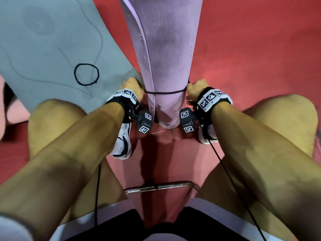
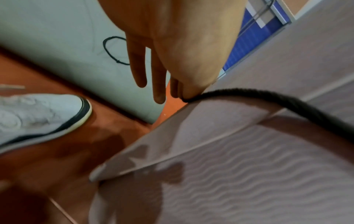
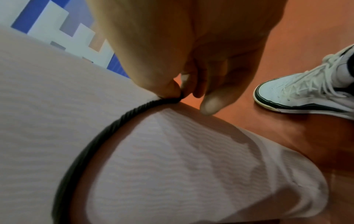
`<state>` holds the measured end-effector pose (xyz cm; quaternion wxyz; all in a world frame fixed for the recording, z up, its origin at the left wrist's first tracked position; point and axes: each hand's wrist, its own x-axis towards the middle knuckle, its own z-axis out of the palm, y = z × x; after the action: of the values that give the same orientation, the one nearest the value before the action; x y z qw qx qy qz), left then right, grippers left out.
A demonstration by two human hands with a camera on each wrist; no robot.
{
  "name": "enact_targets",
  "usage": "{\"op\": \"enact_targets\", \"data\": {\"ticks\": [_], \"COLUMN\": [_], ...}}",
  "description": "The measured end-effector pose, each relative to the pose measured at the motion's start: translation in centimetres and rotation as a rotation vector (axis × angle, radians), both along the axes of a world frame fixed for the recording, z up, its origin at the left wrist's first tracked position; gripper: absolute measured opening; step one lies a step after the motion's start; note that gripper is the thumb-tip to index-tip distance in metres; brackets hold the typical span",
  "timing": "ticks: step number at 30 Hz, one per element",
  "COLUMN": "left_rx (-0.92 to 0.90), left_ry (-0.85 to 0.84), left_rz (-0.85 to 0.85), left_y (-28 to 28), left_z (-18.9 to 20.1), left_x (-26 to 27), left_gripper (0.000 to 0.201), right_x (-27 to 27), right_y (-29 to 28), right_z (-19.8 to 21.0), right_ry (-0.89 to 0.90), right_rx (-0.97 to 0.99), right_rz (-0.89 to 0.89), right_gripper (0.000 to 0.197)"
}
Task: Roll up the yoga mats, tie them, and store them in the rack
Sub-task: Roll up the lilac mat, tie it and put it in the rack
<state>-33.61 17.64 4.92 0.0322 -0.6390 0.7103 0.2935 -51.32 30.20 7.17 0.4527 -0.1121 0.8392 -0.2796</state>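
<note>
A rolled lilac yoga mat (image 1: 165, 49) lies on the red floor between my feet, its near end toward me. A black cord band (image 1: 165, 92) runs across the roll near that end. My left hand (image 1: 133, 88) pinches the band (image 2: 249, 93) at the roll's left side, with its other fingers (image 2: 159, 84) hanging straight. On the right side my right hand (image 1: 195, 90) pinches the same band (image 3: 107, 133) between thumb and forefinger. The textured mat (image 3: 172, 151) fills both wrist views.
A grey-green mat (image 1: 43, 40) lies flat at the left with a second black cord loop (image 1: 86, 74) on it. My white shoes (image 1: 123, 141) stand either side of the roll's end. A metal stool rung (image 1: 161, 186) is below me. Red floor stretches to the right.
</note>
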Motion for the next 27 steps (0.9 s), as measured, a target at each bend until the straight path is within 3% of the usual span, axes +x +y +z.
{"op": "enact_targets", "data": {"ticks": [1, 3, 8, 11, 16, 21, 24, 27], "left_rx": [0.024, 0.064, 0.086, 0.084, 0.13, 0.12, 0.041, -0.061], "left_ry": [-0.011, -0.019, 0.203, 0.405, 0.582, 0.779, 0.813, 0.867], "left_rz": [-0.055, -0.133, -0.075, -0.096, -0.228, -0.153, -0.067, -0.009], "left_y": [0.1, 0.2, 0.0, -0.3, 0.6, 1.9, 2.2, 3.1], "left_z": [-0.2, -0.6, 0.4, 1.6, 3.5, 5.0, 5.2, 5.6], "left_x": [0.3, 0.8, 1.4, 1.7, 2.5, 2.6, 2.2, 1.4], "left_gripper": [0.009, 0.014, 0.011, 0.044, 0.104, 0.11, 0.104, 0.129], "right_x": [0.0, 0.2, 0.6, 0.7, 1.6, 2.3, 2.6, 2.8], "right_y": [-0.1, -0.2, 0.2, 0.5, 0.8, 1.5, 1.2, 0.6], "right_z": [-0.3, -0.4, 0.2, 0.8, 1.1, 3.1, 3.7, 3.8], "right_ry": [0.008, 0.019, 0.044, 0.033, 0.069, 0.34, 0.431, 0.308], "right_rx": [0.005, 0.007, -0.009, -0.03, -0.066, -0.227, -0.493, -0.612], "right_rz": [0.011, 0.021, 0.052, 0.131, 0.213, 0.171, 0.129, 0.153], "right_gripper": [0.04, 0.039, 0.038, 0.033, 0.022, 0.006, 0.057, 0.073]}}
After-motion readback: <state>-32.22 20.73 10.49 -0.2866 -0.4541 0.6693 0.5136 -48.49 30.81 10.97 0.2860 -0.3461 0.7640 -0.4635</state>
